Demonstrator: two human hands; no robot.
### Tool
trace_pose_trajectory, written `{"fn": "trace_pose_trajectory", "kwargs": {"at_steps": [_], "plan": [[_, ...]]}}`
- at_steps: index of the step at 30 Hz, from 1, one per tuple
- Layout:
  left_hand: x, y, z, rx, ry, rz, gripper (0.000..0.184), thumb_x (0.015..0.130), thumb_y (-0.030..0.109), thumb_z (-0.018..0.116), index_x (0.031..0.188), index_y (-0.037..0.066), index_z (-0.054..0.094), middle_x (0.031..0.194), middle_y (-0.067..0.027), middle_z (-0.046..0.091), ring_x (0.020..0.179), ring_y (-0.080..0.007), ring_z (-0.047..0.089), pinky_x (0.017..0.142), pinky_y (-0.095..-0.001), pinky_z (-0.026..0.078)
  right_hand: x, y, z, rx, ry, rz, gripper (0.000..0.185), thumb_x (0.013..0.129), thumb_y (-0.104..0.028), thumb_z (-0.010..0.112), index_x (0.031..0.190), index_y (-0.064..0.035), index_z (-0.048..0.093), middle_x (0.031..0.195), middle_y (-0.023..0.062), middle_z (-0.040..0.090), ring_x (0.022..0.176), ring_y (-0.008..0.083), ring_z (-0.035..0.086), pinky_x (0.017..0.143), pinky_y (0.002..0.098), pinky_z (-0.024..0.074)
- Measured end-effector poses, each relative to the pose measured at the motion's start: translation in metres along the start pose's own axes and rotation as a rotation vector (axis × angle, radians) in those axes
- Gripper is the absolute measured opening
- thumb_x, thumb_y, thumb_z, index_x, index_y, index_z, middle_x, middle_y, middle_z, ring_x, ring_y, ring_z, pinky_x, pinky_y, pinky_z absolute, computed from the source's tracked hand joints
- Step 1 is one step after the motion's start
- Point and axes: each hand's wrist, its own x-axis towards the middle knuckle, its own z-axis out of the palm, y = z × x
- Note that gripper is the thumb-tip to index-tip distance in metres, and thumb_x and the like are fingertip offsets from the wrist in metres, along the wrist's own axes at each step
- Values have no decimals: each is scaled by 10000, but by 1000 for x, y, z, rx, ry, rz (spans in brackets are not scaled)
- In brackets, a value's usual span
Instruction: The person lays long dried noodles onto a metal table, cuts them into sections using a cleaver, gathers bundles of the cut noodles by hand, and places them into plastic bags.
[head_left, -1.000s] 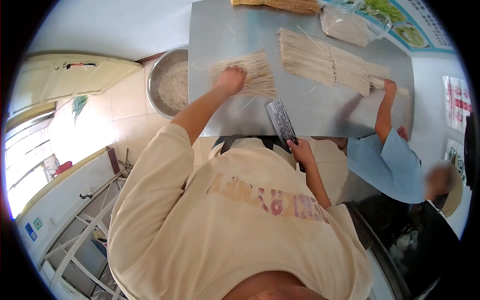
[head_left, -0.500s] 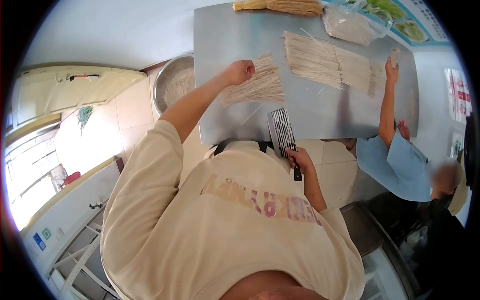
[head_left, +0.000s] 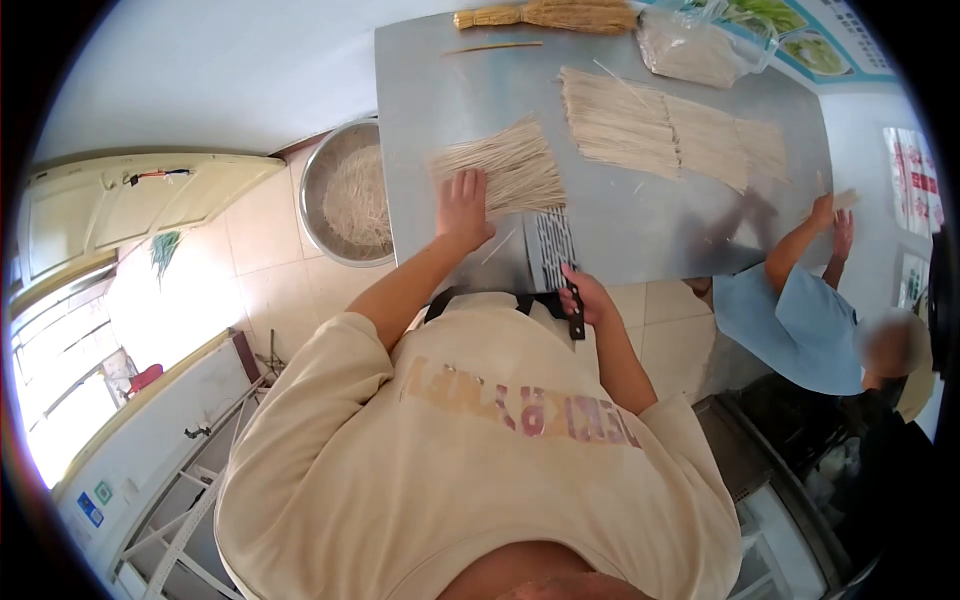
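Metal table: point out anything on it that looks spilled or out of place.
A loose pale strand lies between the left hand and the cleaver, apart from the nearby bundle. A thin brown stick also lies alone near the straw brush. Both look like strays.

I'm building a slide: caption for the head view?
Left hand at pale strands, right hand holding a cleaver.

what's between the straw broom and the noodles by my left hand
Head view: a thin brownish stick lies nearer the straw broom than the noodles; the rest is bare metal tabletop.
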Motion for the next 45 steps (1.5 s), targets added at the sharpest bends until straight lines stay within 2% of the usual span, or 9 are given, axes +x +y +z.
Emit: {"fn": "trace_pose_trajectory", "kwargs": {"at_steps": [3, 10, 17, 22, 24, 29, 34, 40, 45], "plan": [[12, 5, 1, -42, 2, -108, 969, 715, 415, 746, 1490, 3, 334, 1447, -145, 430, 1398, -291, 347, 1145, -481, 290, 31, -35, 21, -74, -78, -113, 479, 981, -529, 572, 736, -134, 456, 571, -13, 445, 443, 121, 413, 442, 295, 378], [77, -25, 13, -91, -14, -105, 476, 782, 247, 712, 1176, 33, 554, 1224, -132, 586, 1172, -294, 559, 964, -437, 485, 22, -88, 33, -32, -132, -86, 359, 974, -444, 632, 879, -137, 471, 633, -1, 500, 496, 120, 465, 472, 310, 421], [92, -31, -12, -140, -29, -134, 241, 880, 108, 583, 1100, 12, 595, 1105, -155, 663, 1020, -303, 674, 825, -398, 549, 3, -93, -40, -556, 401, -147, 386, 937, -429, 687, 948, -53, 602, 656, 35, 561, 560, 201, 570, 567, 357, 516], [92, -27, -15, -53, -71, -105, 408, 819, 207, 700, 1163, 46, 550, 926, -95, 714, 862, -295, 721, 791, -382, 541, 35, -110, 2, -697, 358, -667, 539, 908, -465, 712, 1156, 6, 633, 1231, 193, 626, 1168, 306, 588, 931, 441, 492], [89, -20, -17, 21, -60, -90, 416, 816, 199, 701, 1171, 49, 546, 887, -76, 723, 817, -283, 729, 762, -370, 533, 40, -127, 75, -220, 100, -346, 583, 893, -504, 713, 1174, 0, 631, 1342, 178, 583, 1232, 289, 559, 972, 413, 478], [50, 14, -33, 185, -26, 74, 387, 842, 229, 653, 1159, 33, 551, 959, -84, 698, 902, -220, 714, 756, -367, 518, 127, -136, 125, 584, -268, -137, 418, 924, -426, 696, 1059, -35, 637, 986, 65, 683, 942, 217, 648, 895, 372, 521], [11, 9, -52, -192, 62, 102, 371, 852, 243, 627, 1181, 74, 598, 1055, -115, 667, 1007, -262, 677, 773, -421, 538, 143, -110, 97, 621, -262, -362, 123, 932, -158, 690, 952, -62, 615, 852, 78, 658, 833, 212, 642, 844, 374, 545], [42, -18, 21, -466, -526, 131, 406, 882, 209, 567, 1285, 166, 597, 1013, -183, 717, 914, -395, 678, 807, -501, 534, 119, -109, 88, 586, -164, -274, 91, 892, -91, 701, 935, -45, 634, 776, 74, 643, 749, 241, 647, 794, 436, 572], [105, -27, -13, -607, -540, 58, 529, 877, 128, 560, 1400, 193, 519, 862, -173, 703, 815, -284, 707, 633, -416, 544, 98, -117, 89, 494, -170, -227, 128, 883, -71, 696, 995, -45, 639, 797, 65, 633, 744, 224, 636, 804, 418, 561]]}}
